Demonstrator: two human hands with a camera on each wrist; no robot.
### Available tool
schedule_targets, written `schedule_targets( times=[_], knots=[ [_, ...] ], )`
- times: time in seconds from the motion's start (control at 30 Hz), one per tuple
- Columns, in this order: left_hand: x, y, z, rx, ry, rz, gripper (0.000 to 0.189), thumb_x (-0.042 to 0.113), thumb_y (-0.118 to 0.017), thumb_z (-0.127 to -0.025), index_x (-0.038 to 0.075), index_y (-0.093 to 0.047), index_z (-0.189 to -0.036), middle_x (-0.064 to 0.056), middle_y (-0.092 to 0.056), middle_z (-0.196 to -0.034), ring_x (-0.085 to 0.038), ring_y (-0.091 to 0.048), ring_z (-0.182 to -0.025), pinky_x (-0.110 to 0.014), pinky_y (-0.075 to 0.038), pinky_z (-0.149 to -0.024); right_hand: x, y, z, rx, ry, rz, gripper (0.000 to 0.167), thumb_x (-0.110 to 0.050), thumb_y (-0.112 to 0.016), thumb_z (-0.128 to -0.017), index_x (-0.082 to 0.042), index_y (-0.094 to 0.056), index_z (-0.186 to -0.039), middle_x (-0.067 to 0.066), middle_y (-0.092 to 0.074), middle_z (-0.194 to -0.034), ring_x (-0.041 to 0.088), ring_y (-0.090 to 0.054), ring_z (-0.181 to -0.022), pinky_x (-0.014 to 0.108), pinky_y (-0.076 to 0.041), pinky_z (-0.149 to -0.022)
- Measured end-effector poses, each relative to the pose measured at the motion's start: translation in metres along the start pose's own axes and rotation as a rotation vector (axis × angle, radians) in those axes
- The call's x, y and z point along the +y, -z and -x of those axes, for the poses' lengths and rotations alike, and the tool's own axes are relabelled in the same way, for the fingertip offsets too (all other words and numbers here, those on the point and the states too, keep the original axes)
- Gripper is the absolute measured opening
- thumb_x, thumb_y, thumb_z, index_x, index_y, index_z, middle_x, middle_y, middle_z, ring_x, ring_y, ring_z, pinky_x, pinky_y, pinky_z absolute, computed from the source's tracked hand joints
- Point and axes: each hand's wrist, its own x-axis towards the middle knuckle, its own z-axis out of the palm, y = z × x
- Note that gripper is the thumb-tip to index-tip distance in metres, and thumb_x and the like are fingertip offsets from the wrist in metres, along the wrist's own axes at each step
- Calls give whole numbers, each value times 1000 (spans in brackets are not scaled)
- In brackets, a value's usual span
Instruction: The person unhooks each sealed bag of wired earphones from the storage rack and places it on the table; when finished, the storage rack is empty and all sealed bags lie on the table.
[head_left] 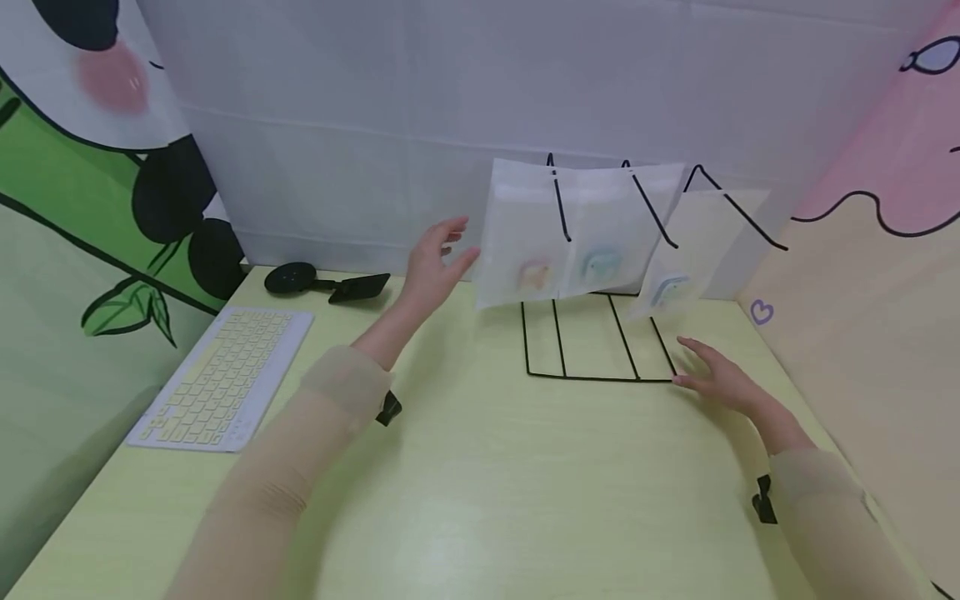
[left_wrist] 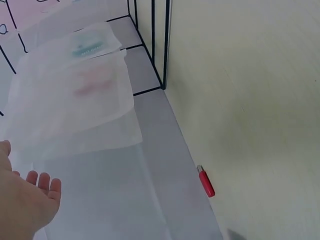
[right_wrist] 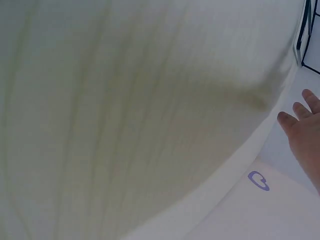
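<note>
Three frosted translucent bags hang from the hooks of a black wire rack (head_left: 600, 379). The left bag (head_left: 513, 225) carries an orange-pink print, the middle bag (head_left: 603, 217) a teal one, and the right bag (head_left: 693, 250) a blue-green one. My left hand (head_left: 433, 267) is raised just left of the left bag, thumb toward its edge and fingers loosely bent, holding nothing. By the front right corner of the rack's base is my right hand (head_left: 716, 377), empty, with its fingers extended. Spread fingers of the right hand (right_wrist: 305, 132) show in the right wrist view.
A white keyboard (head_left: 225, 379) lies on the left of the pale table (head_left: 480, 500). Behind it stands a black object with a round base (head_left: 291, 278) and a flat plate. The left wrist view shows a small red metal-tipped item (left_wrist: 206, 182) at the table's back edge.
</note>
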Motion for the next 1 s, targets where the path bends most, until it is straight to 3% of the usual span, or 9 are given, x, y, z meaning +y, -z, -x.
schedule_targets(
  times=[0.1,0.33,0.8,1.0],
  knots=[
    [-1,-8,-3,11,34,70,50,19,-67,-88,5,-50,-133,-12,-56,-126,-29,-53,-115,-42,-45,-94,7,1,-4,-34,-18,-23,84,-40,-65,-88,-8,-19,-150,28,-15,-152,54,-14,-135,69,-17,-103],
    [-6,-31,-5,14,112,95,46,25,-69,-87,11,-52,-127,-3,-58,-122,-17,-55,-107,-31,-48,-85,15,5,-13,-72,-65,-86,82,-41,-66,-86,-13,-24,-150,28,-15,-152,58,-16,-132,70,-19,-102],
    [-8,-51,-6,107,116,144,32,26,-74,-83,8,-60,-105,-4,-58,-95,-16,-57,-81,-24,-47,-70,22,-8,-20,-111,-97,-187,78,-37,-68,-85,-10,-30,-148,25,-14,-154,50,-6,-139,67,-7,-107],
    [-16,-57,-7,133,68,161,28,29,-74,-82,12,-58,-97,1,-55,-85,-13,-51,-73,-22,-43,-64,21,-7,-21,-103,-82,-173,74,-38,-65,-88,-10,-30,-147,24,-13,-154,50,-5,-139,68,-7,-106]
  ],
)
